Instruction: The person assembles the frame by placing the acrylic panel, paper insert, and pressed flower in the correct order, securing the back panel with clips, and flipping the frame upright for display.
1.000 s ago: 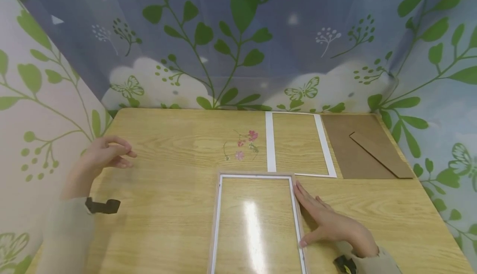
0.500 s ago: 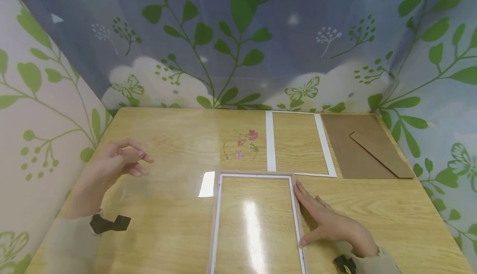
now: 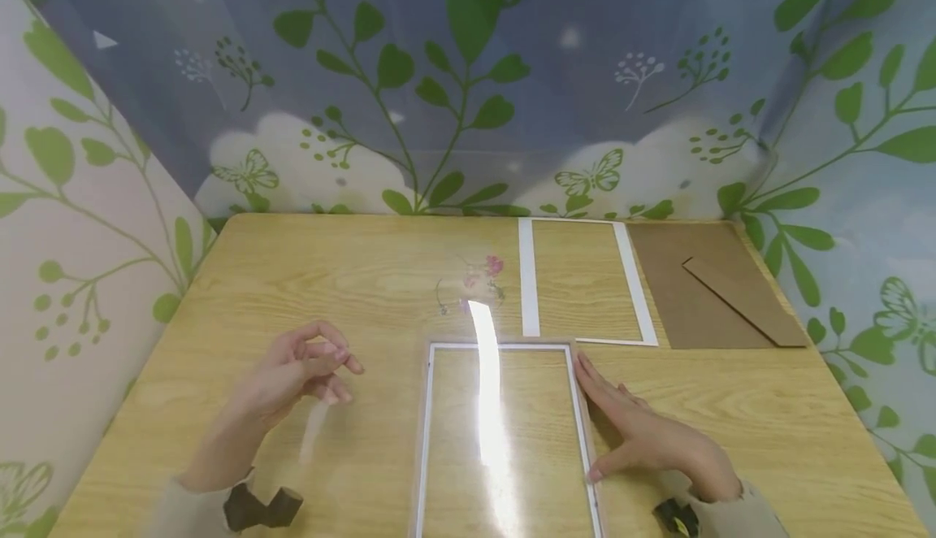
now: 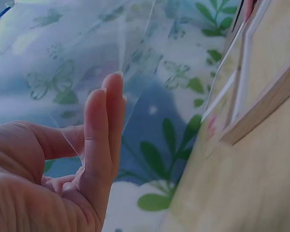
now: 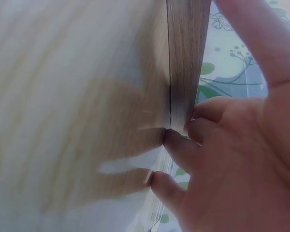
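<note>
My left hand (image 3: 303,371) pinches a clear transparent sheet (image 3: 483,327) by its edge, above the table left of the picture frame. A bright glare shows on the sheet. In the left wrist view, the sheet (image 4: 106,48) rises from between thumb and fingers. The wooden picture frame (image 3: 424,440), with a white inner rim, lies at the front of the table. Along its right side rests my right hand (image 3: 651,440), fingers extended and touching the wood. The right wrist view has these fingertips against the frame's side (image 5: 187,58).
Behind the frame lie several pressed flowers (image 3: 494,265), partly seen through the sheet. A white mat border (image 3: 530,278) lies right of them. Further right is a brown backing board (image 3: 680,302) with its stand strip. Patterned cloth (image 3: 453,99) encloses the table's back and sides.
My left hand has moved right and nearer, bringing the clear sheet over the flowers and the frame's upper part. My right hand has stayed at the frame's side.
</note>
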{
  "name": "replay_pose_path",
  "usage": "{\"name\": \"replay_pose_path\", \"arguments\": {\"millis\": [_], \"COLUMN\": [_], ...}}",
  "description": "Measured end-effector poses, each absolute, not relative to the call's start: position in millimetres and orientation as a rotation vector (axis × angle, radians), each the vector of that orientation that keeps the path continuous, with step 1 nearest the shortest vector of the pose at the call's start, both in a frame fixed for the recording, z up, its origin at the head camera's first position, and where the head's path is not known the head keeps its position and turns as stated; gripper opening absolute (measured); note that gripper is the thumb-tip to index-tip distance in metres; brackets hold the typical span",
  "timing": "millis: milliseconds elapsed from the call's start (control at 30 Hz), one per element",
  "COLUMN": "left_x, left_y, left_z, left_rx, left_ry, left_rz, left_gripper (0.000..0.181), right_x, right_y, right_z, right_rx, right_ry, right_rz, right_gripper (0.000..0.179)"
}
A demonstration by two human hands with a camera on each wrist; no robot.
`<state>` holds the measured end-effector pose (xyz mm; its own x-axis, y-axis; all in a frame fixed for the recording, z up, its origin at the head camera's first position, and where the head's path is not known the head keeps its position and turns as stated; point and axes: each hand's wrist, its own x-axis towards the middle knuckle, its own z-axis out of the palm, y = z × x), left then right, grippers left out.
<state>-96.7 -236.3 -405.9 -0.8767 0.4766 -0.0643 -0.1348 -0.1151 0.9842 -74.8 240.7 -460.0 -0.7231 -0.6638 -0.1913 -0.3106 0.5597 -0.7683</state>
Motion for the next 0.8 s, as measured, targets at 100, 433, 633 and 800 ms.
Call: {"name": "replay_pose_path", "arguments": {"millis": [100,433,633,800], "left_x": [-87.5,-61.3,-49.1,-41.8], "left_y": [-218.6,-174.6,-155.3,-142.4], "left_z": [-414.5,-445.1,-453.0,-458.2], "left_rx": [0.343,0.390,0.347,0.263], "left_ry": [1.750,1.643,1.523,1.516], "left_rz": [2.003,1.968,2.001,1.994], "left_gripper": [0.004,0.032,0.006,0.011], "right_x": [-75.2,-75.0,-74.8,-74.9], "right_y": [241.4,243.1,241.2,240.7], "right_z": [-460.5,-461.2,-459.4,-458.4], "right_rx": [-0.796,-0.794,-0.784,-0.782], "right_ry": [2.333,2.324,2.320,2.326], "right_rz": [-1.018,-1.029,-1.027,-1.026], "right_gripper": [0.131,0.131,0.130,0.131]}}
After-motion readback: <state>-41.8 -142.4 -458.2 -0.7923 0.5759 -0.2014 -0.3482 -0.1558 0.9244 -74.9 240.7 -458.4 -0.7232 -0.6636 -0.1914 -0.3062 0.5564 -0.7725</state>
